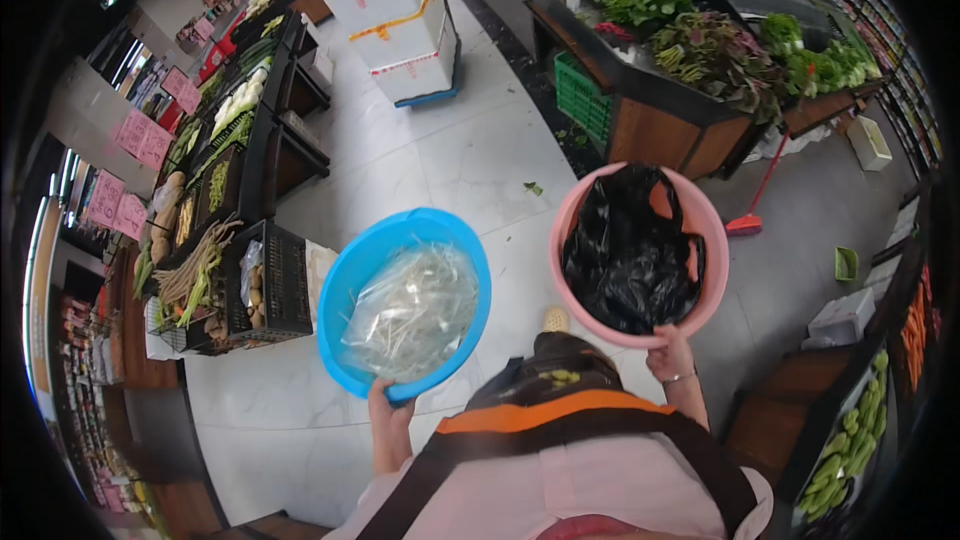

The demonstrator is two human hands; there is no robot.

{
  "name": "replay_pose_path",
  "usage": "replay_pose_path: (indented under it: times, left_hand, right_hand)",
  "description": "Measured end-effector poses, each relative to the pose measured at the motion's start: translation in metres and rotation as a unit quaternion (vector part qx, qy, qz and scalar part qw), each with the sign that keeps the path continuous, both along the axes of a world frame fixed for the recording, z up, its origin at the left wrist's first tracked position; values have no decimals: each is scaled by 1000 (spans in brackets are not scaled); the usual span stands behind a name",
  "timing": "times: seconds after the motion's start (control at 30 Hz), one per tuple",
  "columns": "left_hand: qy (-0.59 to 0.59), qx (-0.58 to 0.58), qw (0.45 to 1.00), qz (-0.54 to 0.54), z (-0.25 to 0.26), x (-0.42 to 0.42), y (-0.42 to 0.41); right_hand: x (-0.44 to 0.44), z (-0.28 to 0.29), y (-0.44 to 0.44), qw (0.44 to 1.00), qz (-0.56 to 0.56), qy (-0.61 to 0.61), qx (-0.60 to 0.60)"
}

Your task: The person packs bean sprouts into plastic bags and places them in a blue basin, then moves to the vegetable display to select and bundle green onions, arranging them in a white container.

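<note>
My left hand (390,409) grips the near rim of a blue plastic basin (328,315). In that basin lies a clear plastic bag (412,307) with thin, pale strands in or under it; what they are I cannot tell. My right hand (670,360) is closed on the near rim of a pink plastic basin (716,262), which holds a crumpled black plastic bag (626,262). Both basins are held out in front of me, apart from each other, above the tiled floor.
Stacked white foam boxes (412,37) stand on a blue base ahead. Vegetable shelves (259,127) and a black crate (274,292) line the left. A leafy-greens stand (667,127), a green crate (581,97) and a red broom (744,223) are on the right. A leaf (533,188) lies on the floor.
</note>
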State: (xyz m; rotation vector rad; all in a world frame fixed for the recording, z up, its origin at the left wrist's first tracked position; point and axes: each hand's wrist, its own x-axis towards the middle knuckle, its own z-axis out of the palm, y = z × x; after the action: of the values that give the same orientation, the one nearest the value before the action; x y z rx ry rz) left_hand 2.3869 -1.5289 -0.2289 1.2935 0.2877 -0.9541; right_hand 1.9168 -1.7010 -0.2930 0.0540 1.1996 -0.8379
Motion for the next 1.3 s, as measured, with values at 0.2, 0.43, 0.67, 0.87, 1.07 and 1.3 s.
replay_pose_path:
  times: [0.2,0.43,0.67,0.87,1.07,1.3]
  left_hand:
    - [72,51,993,84,-12,3,-146]
    - [73,30,995,63,-27,30,-344]
    - [58,41,997,13,-56,96,-567]
    - [67,72,995,-36,-71,136,-764]
    - [67,12,991,-111,-70,155,-935]
    - [-159,-5,939,-304,-85,160,-1121]
  right_hand:
    - [39,2,-192,1000,-13,11,-20]
    - [88,2,-408,998,-7,-28,-49]
    - [145,-2,-602,998,-44,-36,-24]
    - [174,-14,-721,994,-83,-49,-44]
    - [204,-17,-854,989,-130,-32,-66]
    - [226,-43,-1055,987,-131,-41,-84]
